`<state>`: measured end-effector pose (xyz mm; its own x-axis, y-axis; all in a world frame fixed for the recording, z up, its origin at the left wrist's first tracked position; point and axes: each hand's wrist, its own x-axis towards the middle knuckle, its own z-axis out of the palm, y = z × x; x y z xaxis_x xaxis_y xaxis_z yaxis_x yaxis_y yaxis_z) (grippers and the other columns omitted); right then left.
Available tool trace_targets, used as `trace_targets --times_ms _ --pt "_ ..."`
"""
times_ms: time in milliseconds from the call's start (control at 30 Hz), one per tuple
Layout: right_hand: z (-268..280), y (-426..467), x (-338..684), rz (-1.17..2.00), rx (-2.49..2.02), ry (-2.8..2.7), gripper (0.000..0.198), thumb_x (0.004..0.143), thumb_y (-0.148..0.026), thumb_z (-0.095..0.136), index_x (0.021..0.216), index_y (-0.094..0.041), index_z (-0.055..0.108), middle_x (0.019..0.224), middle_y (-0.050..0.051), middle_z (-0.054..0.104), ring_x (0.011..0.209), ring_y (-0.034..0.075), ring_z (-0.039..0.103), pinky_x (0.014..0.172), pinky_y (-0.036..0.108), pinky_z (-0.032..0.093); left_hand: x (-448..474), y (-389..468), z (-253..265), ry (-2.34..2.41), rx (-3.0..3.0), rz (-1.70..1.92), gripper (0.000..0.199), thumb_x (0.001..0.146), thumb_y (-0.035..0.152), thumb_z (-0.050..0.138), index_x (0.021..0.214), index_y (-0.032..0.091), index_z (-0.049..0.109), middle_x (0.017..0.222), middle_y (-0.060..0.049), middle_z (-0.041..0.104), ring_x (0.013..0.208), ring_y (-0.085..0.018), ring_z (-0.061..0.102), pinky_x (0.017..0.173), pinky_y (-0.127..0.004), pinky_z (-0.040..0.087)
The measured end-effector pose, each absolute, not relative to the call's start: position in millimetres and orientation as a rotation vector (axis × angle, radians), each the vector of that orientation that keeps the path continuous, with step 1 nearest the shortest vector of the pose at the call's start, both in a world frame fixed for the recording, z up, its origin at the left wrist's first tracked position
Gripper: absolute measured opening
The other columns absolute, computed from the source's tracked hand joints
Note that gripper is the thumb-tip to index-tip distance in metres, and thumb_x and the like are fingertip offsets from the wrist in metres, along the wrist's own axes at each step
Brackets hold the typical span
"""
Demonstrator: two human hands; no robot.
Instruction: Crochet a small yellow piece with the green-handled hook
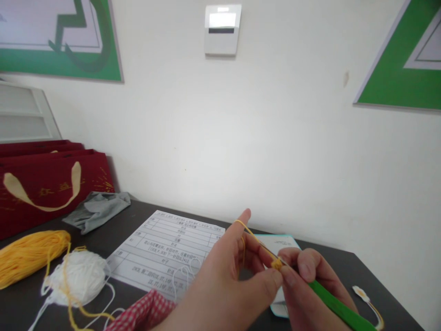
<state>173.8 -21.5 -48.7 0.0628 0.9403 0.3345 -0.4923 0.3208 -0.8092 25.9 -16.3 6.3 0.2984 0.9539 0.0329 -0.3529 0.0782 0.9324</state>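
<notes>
My left hand (pixel 229 280) pinches a small yellow crochet piece (pixel 276 263) between thumb and fingers. Its index finger points up, with yellow yarn (pixel 253 235) looped over it and running down to the piece. My right hand (pixel 313 276) grips a crochet hook (pixel 334 301) by its green handle. The hook's metal shaft reaches the yellow piece, where both hands' fingertips meet. Fingers partly hide the hook's tip and the stitches.
A yellow skein (pixel 31 257) and a white yarn ball (pixel 77 278) lie left, by a printed sheet (pixel 151 257). Behind are a grey cloth (pixel 99 209) and red bags (pixel 58 184). Red checked fabric (pixel 144 310) borders my left forearm. A small flower piece (pixel 360 293) sits right.
</notes>
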Motion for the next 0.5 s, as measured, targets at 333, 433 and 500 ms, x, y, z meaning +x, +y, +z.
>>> trace_targets --times_ms 333,433,500 --pt "-33 -24 181 1.076 -0.588 -1.076 0.025 0.088 -0.042 0.072 0.07 -0.025 0.07 0.071 0.001 0.064 0.071 0.017 0.06 0.065 0.027 0.054 34 -20 7 0.768 1.041 1.16 0.101 0.064 0.01 0.08 0.154 0.01 0.034 0.072 0.007 0.064 0.067 -0.012 0.06 0.075 -0.03 0.05" --pt "-26 -21 181 1.239 -0.564 -1.036 0.039 0.093 -0.051 0.063 0.064 -0.025 0.067 0.059 -0.001 0.057 0.06 0.016 0.052 0.06 0.029 0.052 34 -17 5 0.732 0.933 1.054 0.113 0.057 0.008 0.085 0.155 0.005 0.029 0.068 0.009 0.062 0.064 -0.01 0.057 0.07 -0.027 0.049" --pt "-25 -20 180 1.251 -0.572 -1.028 0.04 0.094 -0.051 0.062 0.064 -0.025 0.066 0.057 -0.002 0.055 0.057 0.015 0.051 0.058 0.03 0.05 33 -15 6 0.72 0.877 1.015 0.121 0.052 0.01 0.089 0.154 0.002 0.025 0.068 0.009 0.063 0.063 -0.01 0.056 0.07 -0.028 0.05"
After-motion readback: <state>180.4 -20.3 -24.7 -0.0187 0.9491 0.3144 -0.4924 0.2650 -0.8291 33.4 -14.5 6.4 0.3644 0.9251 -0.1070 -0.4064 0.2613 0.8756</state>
